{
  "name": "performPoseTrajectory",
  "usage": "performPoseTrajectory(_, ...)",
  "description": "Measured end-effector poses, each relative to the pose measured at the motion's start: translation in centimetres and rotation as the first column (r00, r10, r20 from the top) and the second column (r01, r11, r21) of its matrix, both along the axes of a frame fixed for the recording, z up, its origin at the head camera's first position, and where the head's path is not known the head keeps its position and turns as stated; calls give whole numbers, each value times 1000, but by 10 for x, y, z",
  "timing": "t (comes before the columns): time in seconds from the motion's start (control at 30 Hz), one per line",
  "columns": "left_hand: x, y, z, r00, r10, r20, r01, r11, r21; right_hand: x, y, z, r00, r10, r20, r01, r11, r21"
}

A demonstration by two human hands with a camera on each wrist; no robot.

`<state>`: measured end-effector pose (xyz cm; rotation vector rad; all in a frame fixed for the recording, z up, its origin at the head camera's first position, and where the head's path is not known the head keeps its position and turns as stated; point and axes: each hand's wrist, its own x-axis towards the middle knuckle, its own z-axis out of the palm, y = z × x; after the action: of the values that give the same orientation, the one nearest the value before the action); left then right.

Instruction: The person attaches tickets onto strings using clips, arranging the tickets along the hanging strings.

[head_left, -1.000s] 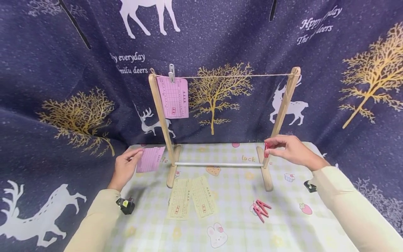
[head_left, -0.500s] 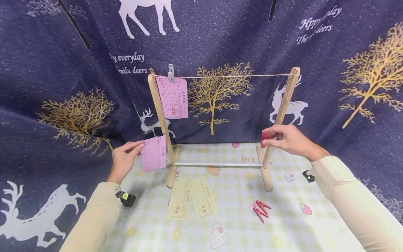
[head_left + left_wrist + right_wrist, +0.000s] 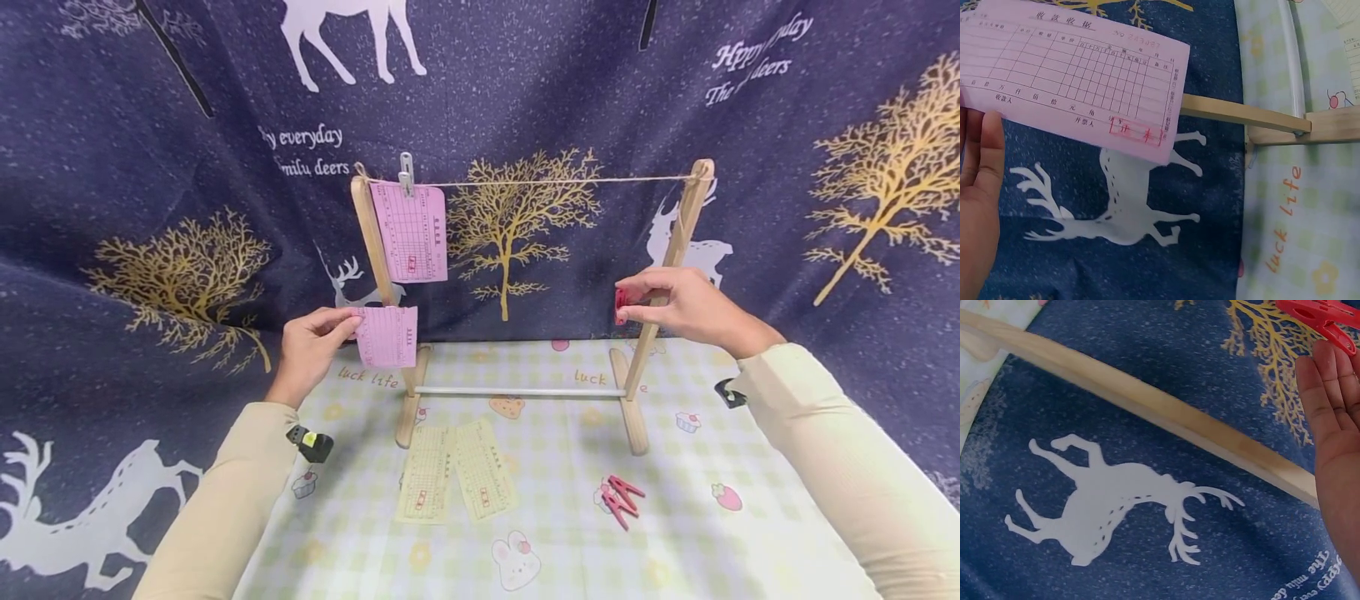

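My left hand (image 3: 313, 343) pinches a pink receipt slip (image 3: 387, 337) by its left edge, holding it up in front of the rack's left post (image 3: 372, 242). In the left wrist view the slip (image 3: 1079, 75) shows a printed grid and a red stamp box. My right hand (image 3: 686, 307) pinches a red clothespin (image 3: 621, 307) beside the right post (image 3: 670, 267). The same clothespin (image 3: 1319, 319) appears at the top corner of the right wrist view. Another pink slip (image 3: 411, 237) hangs from the string (image 3: 525, 182) under a metal clip (image 3: 407, 175).
Two yellow receipt slips (image 3: 426, 479) lie on the checked tablecloth (image 3: 360, 517) in front of the rack. Right of them lie red clothespins (image 3: 621, 500). A metal bar (image 3: 517, 391) joins the rack's feet, and a dark blue deer-print cloth (image 3: 555, 108) hangs behind.
My left hand has raised the pink slip and brought it right, in front of the left post. My right hand has lifted the red clothespin higher and slightly left.
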<state>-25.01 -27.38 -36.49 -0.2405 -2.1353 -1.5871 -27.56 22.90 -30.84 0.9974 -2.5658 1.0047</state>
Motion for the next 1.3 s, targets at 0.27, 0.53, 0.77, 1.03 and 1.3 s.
performPoseTrajectory(0.27,-2,11,14,1000,19,-25,-20,998,-52,-1,-4,12,999,-35,6,35,999,-15)
performPoseTrajectory(0.53,-10,19,37,994,-22,-103,10,993,-115,-4,-11,37,996,-26,-84,26,1000,4)
performPoseTrajectory(0.77,-16,31,56,995,-46,-91,37,995,-95,-11,-27,54,984,17,-178,-21,1000,-19)
performPoseTrajectory(1.03,-28,49,81,992,-81,-92,70,990,-119,-14,-38,78,986,-1,-166,1,1000,0)
performPoseTrajectory(1.3,-38,69,99,979,-173,-105,168,984,-62,-19,-50,94,993,-13,-117,6,998,-63)
